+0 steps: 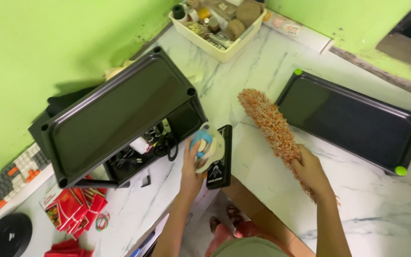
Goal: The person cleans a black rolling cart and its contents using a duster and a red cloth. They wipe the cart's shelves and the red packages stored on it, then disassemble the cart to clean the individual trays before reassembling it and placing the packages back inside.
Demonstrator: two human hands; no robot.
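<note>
Duster (269, 124) in right hand (310, 171) sweeps open marble between trays.

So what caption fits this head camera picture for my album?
Left hand grips a plastic-wrapped bundle beside a black shelf unit; right hand holds an orange duster.

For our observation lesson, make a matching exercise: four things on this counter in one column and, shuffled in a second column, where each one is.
Things:
1. duster
2. black rack
3. cream bin
4. red packets

Places:
A. far corner by the green wall
B. in the right hand
C. near counter edge, left
D. just left of the left hand

Pairs: 1-B, 2-D, 3-A, 4-C
</note>
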